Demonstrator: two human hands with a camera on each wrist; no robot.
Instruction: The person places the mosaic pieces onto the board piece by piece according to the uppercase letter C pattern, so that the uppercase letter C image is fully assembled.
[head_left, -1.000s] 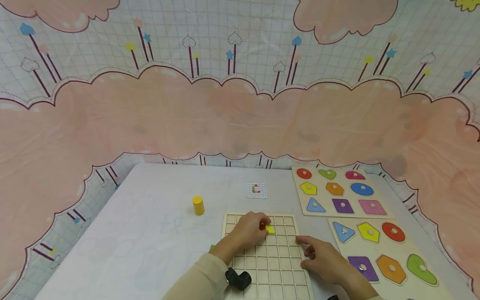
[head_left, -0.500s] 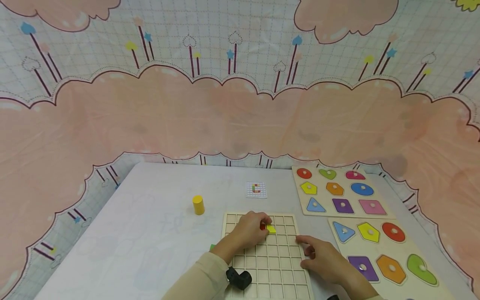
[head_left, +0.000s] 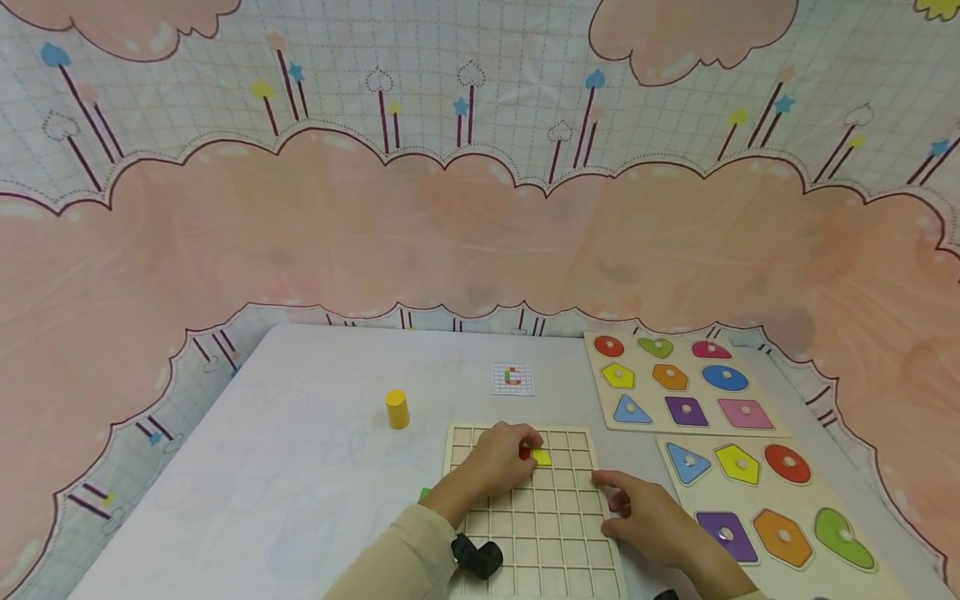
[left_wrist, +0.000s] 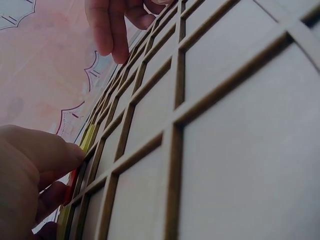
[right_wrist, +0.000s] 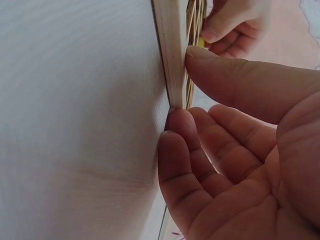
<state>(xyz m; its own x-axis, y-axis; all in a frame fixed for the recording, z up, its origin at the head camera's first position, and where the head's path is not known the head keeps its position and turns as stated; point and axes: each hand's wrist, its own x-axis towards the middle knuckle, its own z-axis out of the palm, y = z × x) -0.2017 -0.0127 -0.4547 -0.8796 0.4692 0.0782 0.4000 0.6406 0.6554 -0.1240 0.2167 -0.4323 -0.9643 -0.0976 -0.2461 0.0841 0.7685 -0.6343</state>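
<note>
A wooden grid board point(head_left: 547, 533) lies on the white table in front of me. My left hand point(head_left: 527, 450) is on the board's upper rows and pinches a red tile point(head_left: 525, 452) between thumb and fingers, right beside a yellow tile point(head_left: 542, 457) set in a cell. The left wrist view shows the thumb and a finger of the left hand point(left_wrist: 60, 175) round the red tile point(left_wrist: 70, 186), with the yellow tile point(left_wrist: 89, 137) just beyond. My right hand point(head_left: 611, 500) holds the board's right edge. There the thumb point(right_wrist: 225, 75) lies on top of the grid board point(right_wrist: 170, 50) and the fingers press its side.
A yellow cylinder point(head_left: 397, 409) stands left of the board. A small pattern card point(head_left: 512, 379) lies behind it. Two shape-peg puzzle boards point(head_left: 678, 383) point(head_left: 772, 508) fill the right side. A green piece point(head_left: 423, 494) peeks out by my left sleeve. Patterned cloth surrounds the table.
</note>
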